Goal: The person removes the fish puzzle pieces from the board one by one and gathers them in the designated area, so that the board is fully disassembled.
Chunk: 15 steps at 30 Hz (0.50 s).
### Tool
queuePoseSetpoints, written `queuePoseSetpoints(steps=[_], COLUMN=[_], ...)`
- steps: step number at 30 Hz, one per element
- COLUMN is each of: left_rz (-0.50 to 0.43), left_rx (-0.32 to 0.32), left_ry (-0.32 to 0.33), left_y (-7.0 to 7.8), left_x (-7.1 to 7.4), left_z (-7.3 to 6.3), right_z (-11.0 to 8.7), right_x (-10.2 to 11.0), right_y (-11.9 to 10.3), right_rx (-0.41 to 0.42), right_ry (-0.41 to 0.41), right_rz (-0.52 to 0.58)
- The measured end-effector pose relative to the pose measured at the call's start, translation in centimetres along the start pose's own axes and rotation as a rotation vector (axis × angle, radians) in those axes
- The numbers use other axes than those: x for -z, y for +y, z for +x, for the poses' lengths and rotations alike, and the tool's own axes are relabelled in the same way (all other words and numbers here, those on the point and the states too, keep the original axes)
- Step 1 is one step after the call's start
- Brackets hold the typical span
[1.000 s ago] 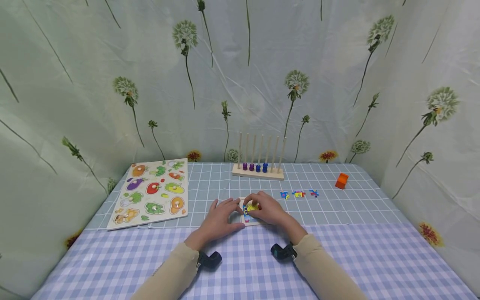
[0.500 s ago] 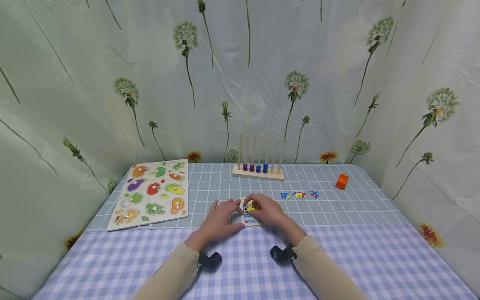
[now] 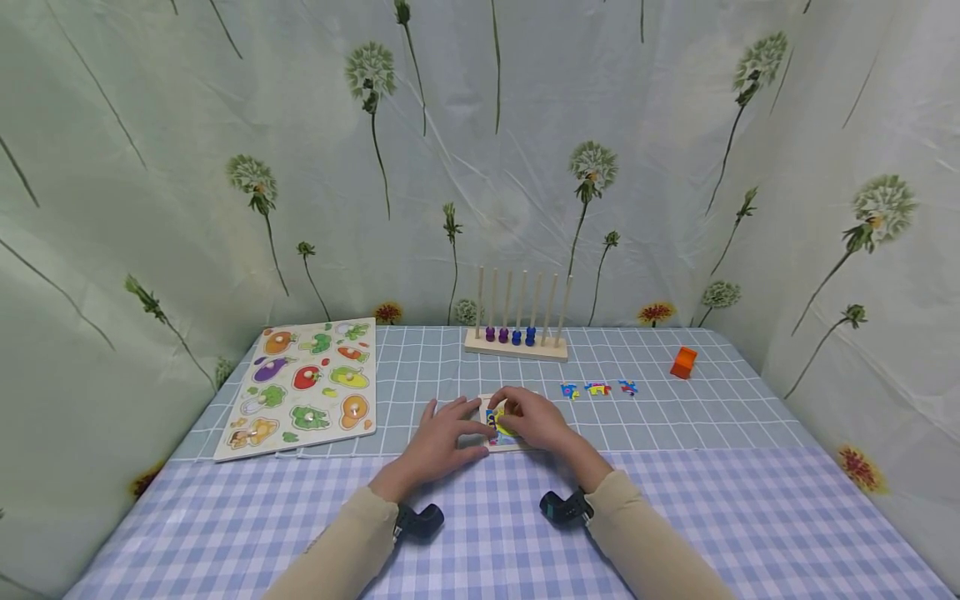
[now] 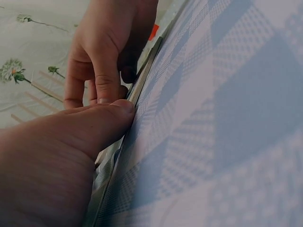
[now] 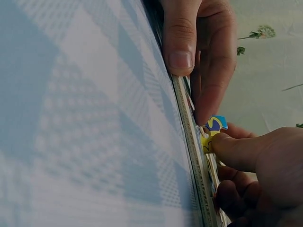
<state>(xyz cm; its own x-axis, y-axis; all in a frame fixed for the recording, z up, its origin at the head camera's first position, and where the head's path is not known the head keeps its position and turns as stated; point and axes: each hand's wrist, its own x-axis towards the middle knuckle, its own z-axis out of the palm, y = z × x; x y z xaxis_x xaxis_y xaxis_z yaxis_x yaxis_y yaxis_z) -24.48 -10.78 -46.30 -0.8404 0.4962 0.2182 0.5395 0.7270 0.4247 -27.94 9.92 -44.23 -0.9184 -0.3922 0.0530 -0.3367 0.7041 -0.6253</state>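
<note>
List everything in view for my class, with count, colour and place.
vegetable board: one, pale with multicoloured vegetables, left side
peg stand: one, pale, far middle, seven pegs
beads: purple and blue, low on four pegs
small jigsaw board: one, pale edge, multicoloured picture, between the hands
held puzzle piece: one, yellow and blue, in right fingers
loose puzzle pieces: three, multicoloured, right of the peg stand, nearer
orange object: one, orange, far right
grid cloth: one, grey-blue and white, far part
checked cloth: one, blue-violet and white, near part
backdrop: pale, flowered, behind
wrist cameras: two, black, at wrists
sleeves: two, beige, on forearms
left hand: one, board's left
right hand: one, board's right
</note>
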Motion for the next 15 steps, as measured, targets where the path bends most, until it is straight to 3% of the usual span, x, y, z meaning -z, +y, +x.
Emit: queuePoseSetpoints(steps=[15], left_rz=[-0.019], left_rx=[0.015], left_ry=[-0.017], left_y=[-0.1], left_x=[-0.04], left_z=[0.11], right_z=[0.13], right_x=[0.21], right_y=[0.17], right_rx=[-0.02], right_ry=[-0.002], right_rz=[0.132])
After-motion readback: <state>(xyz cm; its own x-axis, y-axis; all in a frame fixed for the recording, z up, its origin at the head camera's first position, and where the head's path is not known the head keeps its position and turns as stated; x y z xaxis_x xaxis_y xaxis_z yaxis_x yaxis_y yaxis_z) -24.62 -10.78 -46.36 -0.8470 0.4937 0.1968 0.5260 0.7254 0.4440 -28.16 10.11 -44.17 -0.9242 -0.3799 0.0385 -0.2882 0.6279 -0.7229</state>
